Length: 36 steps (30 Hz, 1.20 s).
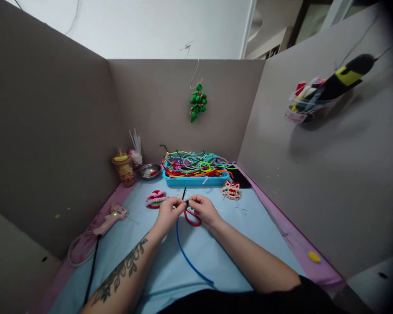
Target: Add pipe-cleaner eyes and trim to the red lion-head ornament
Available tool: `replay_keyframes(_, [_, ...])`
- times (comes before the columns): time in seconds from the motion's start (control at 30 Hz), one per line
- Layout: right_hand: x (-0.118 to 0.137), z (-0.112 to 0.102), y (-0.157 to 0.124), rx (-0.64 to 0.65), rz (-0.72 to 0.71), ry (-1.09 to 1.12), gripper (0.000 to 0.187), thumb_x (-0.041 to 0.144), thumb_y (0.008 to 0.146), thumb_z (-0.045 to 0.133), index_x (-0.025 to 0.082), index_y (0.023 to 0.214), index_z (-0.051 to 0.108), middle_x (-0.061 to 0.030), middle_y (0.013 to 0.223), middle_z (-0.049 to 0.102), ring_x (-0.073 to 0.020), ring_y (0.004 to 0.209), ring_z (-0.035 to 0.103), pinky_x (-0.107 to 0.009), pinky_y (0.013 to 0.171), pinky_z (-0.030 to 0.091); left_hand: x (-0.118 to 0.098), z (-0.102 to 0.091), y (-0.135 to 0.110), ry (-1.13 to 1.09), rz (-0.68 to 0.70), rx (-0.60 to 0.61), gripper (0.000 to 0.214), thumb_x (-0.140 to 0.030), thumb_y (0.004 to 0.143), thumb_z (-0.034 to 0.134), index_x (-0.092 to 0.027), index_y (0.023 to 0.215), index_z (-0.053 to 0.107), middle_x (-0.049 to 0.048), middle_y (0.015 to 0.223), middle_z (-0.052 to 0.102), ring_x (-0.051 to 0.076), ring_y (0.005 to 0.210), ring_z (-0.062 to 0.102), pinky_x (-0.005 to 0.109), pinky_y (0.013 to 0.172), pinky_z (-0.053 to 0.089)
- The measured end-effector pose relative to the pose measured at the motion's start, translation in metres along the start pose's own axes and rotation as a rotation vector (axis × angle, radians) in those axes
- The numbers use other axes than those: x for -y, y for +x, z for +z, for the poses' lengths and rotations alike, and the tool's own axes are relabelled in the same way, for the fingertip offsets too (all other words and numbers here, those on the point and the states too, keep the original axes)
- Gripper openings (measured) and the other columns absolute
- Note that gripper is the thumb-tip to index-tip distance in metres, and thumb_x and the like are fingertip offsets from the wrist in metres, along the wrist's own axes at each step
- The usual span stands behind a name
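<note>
Left hand (170, 210) and right hand (203, 210) pinch a blue stem (183, 253) in their fingers, seemingly part-worked, its five-o'clock tail unworked.

Tray (196, 181) behind the strand (187, 259), bowl (150, 177) left of tray, glue gun (108, 221) farther left

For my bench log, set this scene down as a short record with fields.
Left hand: pinching the upper part of a blue strip
Right hand: pinching it too, fingertips close to the left's
Strip's free end: curves over the blue cloth towards the person
By the hands: red loop, identity unclear
To their left: lilac-and-red piece; pink glue gun
To their right: cream-and-red piece
Behind: blue tray of coloured strips
Higher up: hanging green ornament
</note>
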State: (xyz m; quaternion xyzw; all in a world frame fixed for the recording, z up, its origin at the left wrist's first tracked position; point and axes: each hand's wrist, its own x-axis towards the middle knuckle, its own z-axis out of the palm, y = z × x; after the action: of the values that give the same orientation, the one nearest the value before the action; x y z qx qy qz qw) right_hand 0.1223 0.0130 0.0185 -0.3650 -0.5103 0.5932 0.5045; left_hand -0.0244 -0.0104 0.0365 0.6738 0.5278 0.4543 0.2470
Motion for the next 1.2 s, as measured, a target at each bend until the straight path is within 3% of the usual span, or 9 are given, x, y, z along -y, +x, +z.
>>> replay_keyframes(0.1, [0.011,-0.011,0.003,0.076,-0.154,-0.248,0.016,0.030,0.067,0.066,0.016,0.075,0.066,-0.0004,0.066,0.061,-0.0125,0.060,0.052,-0.025,0.057,0.038,0.002,-0.003,0.002,0.079,0.069,0.066,0.016,-0.024,0.074,0.056,-0.014,0.064,0.065,0.0014,0.061,0.060,0.014,0.062,0.053,0.024,0.060,0.038])
replay_keyframes(0.2, [0.020,-0.016,0.002,0.116,-0.314,-0.577,0.007,0.021,0.069,0.065,0.017,0.073,0.069,-0.0022,0.072,0.063,-0.0147,0.069,0.055,-0.026,0.065,0.040,0.003,-0.004,0.000,0.180,0.146,0.116,0.013,-0.019,0.074,0.056,-0.015,0.067,0.066,0.0026,0.066,0.061,0.014,0.065,0.054,0.024,0.061,0.038])
replay_keyframes(0.37, [0.018,-0.017,0.001,0.170,-0.358,-0.814,0.006,0.015,0.070,0.063,0.018,0.069,0.069,-0.0012,0.068,0.061,-0.0135,0.067,0.055,-0.025,0.065,0.039,0.005,-0.003,-0.003,0.291,0.214,0.175,0.012,-0.018,0.076,0.056,-0.016,0.074,0.068,0.0050,0.075,0.064,0.016,0.072,0.057,0.025,0.066,0.039])
replay_keyframes(0.6, [0.005,-0.017,0.007,0.036,-0.231,-0.646,0.010,0.021,0.073,0.056,0.016,0.066,0.060,0.0007,0.064,0.057,-0.0127,0.063,0.050,-0.024,0.060,0.037,0.010,-0.004,0.002,0.193,0.173,0.140,0.019,-0.026,0.080,0.056,-0.019,0.086,0.072,0.0054,0.080,0.068,0.017,0.075,0.059,0.026,0.069,0.042])
replay_keyframes(0.83, [0.003,-0.014,0.009,0.019,-0.167,-0.383,0.015,0.031,0.071,0.056,0.017,0.065,0.055,0.0032,0.057,0.050,-0.0110,0.057,0.044,-0.023,0.055,0.034,0.006,-0.003,0.003,0.053,0.028,0.106,0.019,-0.031,0.073,0.061,-0.016,0.075,0.073,0.0063,0.075,0.070,0.019,0.072,0.061,0.028,0.067,0.044])
replay_keyframes(1.03, [0.006,-0.007,0.003,-0.011,-0.135,-0.250,0.020,0.036,0.072,0.056,0.018,0.065,0.051,0.0062,0.049,0.041,-0.0090,0.049,0.036,-0.022,0.047,0.027,-0.001,0.002,0.000,-0.087,-0.131,0.117,0.023,-0.034,0.068,0.064,-0.013,0.076,0.070,0.0045,0.069,0.069,0.018,0.066,0.061,0.026,0.061,0.044])
replay_keyframes(1.2, [0.003,-0.001,0.000,-0.031,-0.094,-0.099,0.026,0.042,0.072,0.058,0.018,0.067,0.050,0.0075,0.048,0.038,-0.0074,0.043,0.030,-0.021,0.043,0.022,0.001,0.007,0.000,-0.116,-0.083,0.084,0.023,-0.035,0.069,0.062,-0.013,0.069,0.066,0.0019,0.062,0.063,0.014,0.060,0.055,0.024,0.058,0.041])
